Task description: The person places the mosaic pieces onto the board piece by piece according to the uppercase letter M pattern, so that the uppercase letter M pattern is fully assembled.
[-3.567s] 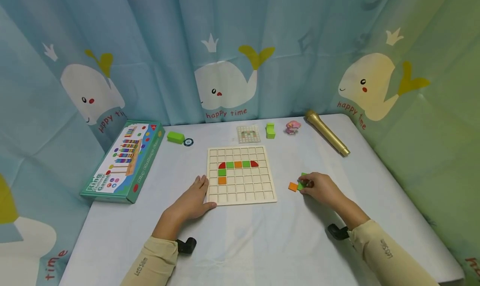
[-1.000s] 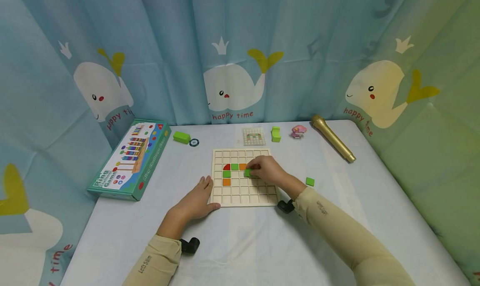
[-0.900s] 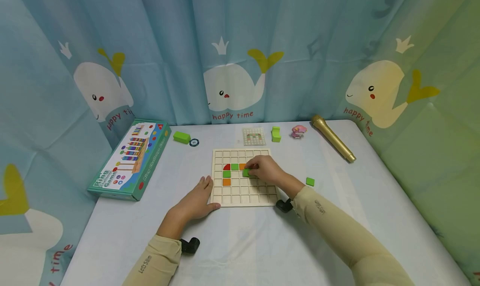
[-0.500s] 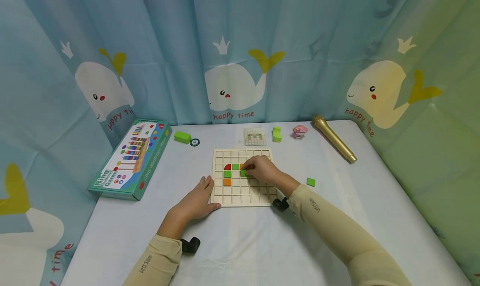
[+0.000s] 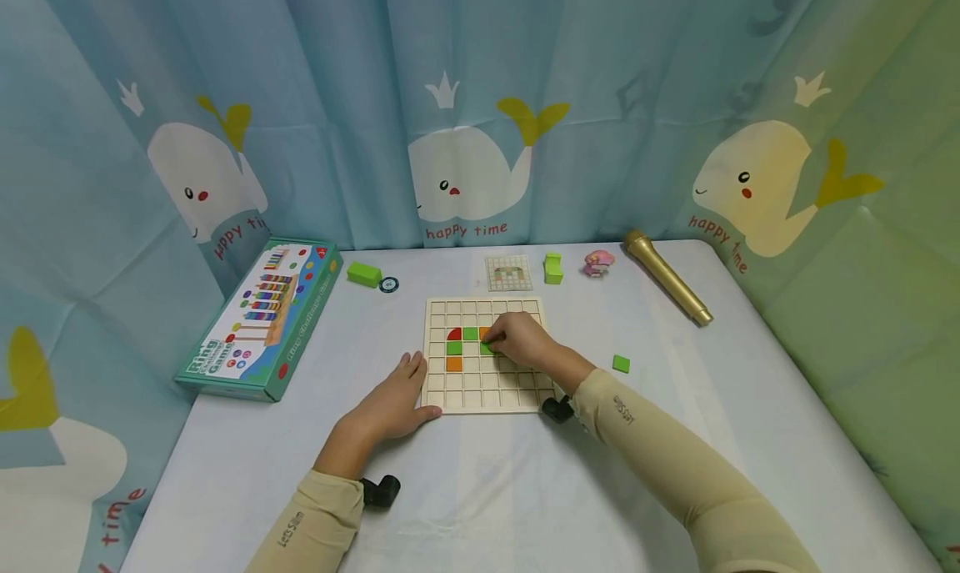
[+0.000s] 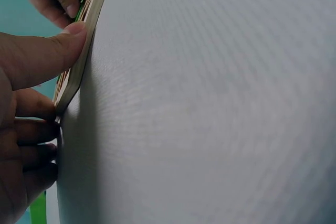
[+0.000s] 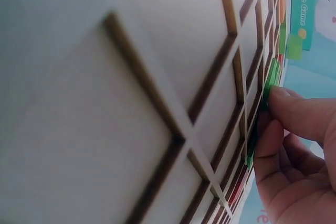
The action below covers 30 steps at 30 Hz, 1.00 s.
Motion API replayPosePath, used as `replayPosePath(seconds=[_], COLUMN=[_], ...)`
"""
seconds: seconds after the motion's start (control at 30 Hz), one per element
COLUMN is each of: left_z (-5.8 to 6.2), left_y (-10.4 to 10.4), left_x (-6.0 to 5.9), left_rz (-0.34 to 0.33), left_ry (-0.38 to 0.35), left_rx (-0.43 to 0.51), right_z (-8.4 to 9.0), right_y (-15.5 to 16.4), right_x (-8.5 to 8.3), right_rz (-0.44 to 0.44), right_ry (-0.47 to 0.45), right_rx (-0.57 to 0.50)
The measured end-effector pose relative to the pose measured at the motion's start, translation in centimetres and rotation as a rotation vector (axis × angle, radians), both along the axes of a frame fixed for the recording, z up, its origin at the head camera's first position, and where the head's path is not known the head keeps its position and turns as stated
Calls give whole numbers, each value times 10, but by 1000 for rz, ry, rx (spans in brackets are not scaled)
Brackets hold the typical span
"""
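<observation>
A square wooden grid board [image 5: 491, 399] lies mid-table. Set in its cells are a red quarter-round tile [image 5: 455, 334], a green tile [image 5: 470, 334] and an orange tile [image 5: 485, 332]. Another green tile [image 5: 454, 349] and orange tile [image 5: 454, 364] run down the left. My right hand [image 5: 522, 339] pinches a green tile [image 5: 487, 349] at the cell below the top row's orange one; the hand hides the cells to its right. Straight-fingered, my left hand [image 5: 390, 402] rests along the board's left edge, its thumb [image 6: 68, 45] at the near corner.
One loose green tile [image 5: 621, 364] lies right of the board. Behind stand a pattern card [image 5: 509, 273], green blocks [image 5: 364, 275], a round chip [image 5: 388, 285], a pink figurine [image 5: 597, 263] and a gold microphone [image 5: 667, 278]. A game box [image 5: 262, 319] lies at left.
My right hand has gone from the loose tiles at right to the board, carrying a green tile, then shifted slightly left. The loose orange tile no longer shows on the table. My left hand stays put.
</observation>
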<state>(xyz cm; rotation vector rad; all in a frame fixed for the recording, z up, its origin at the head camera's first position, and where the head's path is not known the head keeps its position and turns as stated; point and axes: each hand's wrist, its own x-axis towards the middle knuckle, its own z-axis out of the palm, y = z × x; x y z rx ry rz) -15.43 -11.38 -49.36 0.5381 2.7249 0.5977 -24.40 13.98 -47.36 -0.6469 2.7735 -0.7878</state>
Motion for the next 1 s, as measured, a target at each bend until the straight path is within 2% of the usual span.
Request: replayPosePath(seconds=[0.23, 0.43, 1.0], left_z=[-1, -1, -2], left_y=[0, 0, 0], left_x=[0, 0, -1], left_rz=[-2, -1, 14], left_ry=[-15, -3, -9], left_rx=[10, 3, -2], right_z=[-3, 6, 18], right_y=[6, 21, 91], right_x=[4, 12, 37], right_rz=[-4, -37, -111], right_ry=[-11, -6, 62], right_rx=[-54, -105, -82])
